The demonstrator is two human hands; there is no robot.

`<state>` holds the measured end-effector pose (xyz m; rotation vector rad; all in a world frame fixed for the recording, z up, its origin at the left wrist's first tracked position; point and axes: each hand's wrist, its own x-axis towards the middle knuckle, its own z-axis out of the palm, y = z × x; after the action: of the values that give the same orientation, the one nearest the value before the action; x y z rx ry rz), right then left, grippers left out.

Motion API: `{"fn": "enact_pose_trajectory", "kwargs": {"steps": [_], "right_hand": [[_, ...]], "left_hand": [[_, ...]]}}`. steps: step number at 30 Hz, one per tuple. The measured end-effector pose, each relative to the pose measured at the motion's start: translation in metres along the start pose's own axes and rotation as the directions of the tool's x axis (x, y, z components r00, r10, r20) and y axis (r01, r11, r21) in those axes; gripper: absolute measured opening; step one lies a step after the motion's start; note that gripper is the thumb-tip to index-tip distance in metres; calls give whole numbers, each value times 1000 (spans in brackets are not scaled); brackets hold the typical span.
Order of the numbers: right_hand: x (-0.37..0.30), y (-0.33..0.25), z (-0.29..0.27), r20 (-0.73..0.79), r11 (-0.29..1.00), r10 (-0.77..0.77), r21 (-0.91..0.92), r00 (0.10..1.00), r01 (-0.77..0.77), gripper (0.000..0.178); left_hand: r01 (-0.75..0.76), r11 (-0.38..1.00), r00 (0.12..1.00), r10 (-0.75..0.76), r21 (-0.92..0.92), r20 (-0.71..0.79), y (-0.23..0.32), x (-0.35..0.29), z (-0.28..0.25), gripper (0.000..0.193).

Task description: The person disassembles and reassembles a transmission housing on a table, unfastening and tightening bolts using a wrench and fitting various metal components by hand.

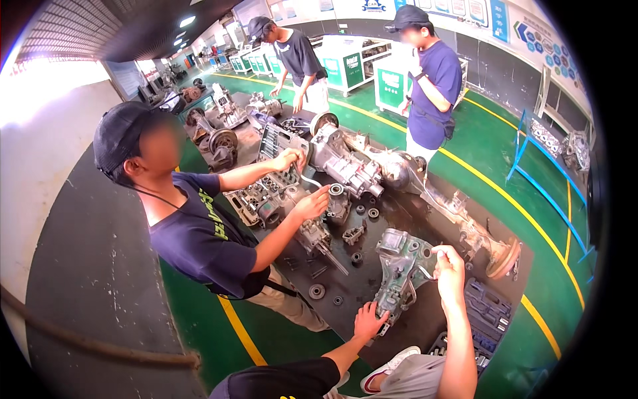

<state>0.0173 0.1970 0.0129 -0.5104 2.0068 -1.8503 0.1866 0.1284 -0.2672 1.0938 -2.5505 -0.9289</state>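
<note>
A grey metal gearbox housing (399,266) lies on the dark workbench in front of me. My left hand (369,324) grips its near end, fingers curled over the edge. Above the housing's right side, my right hand (450,269) is closed round a bent silver metal bar (425,272). Most of that bar is hidden by the hand, so its exact kind cannot be told. Beyond the housing sit a small metal casting (354,233), a bearing (357,258) and several other ring-shaped parts.
A co-worker (199,206) at the left holds a curved metal rod (308,178) over another gearbox (286,199). Large transmissions and an axle (458,216) cover the far bench (425,199). A tool case (488,309) lies at the right edge. Two more people stand behind.
</note>
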Motion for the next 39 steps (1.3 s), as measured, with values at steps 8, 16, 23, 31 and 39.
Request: {"fn": "enact_pose_trajectory", "kwargs": {"steps": [8,16,23,31,39], "right_hand": [[-6,3,-3,-32,998,-64,1,997,64,16],[-7,-2,4,-94,986,-153,-79,984,146,12],[-5,13,2,-46,958,-263,-131,964,256,16],[-12,-7,8,-55,986,-165,-37,985,163,13],[-9,-5,8,-110,986,-164,-46,980,160,12]], "left_hand": [[-21,1000,999,21,-1,-27,-4,2,6,69],[-23,1000,997,23,2,-74,-4,-1,2,64],[-44,999,994,44,1,-100,4,-3,4,63],[-31,999,997,32,6,-69,-2,-1,2,64],[-16,1000,997,16,4,-69,-1,1,1,64]]}}
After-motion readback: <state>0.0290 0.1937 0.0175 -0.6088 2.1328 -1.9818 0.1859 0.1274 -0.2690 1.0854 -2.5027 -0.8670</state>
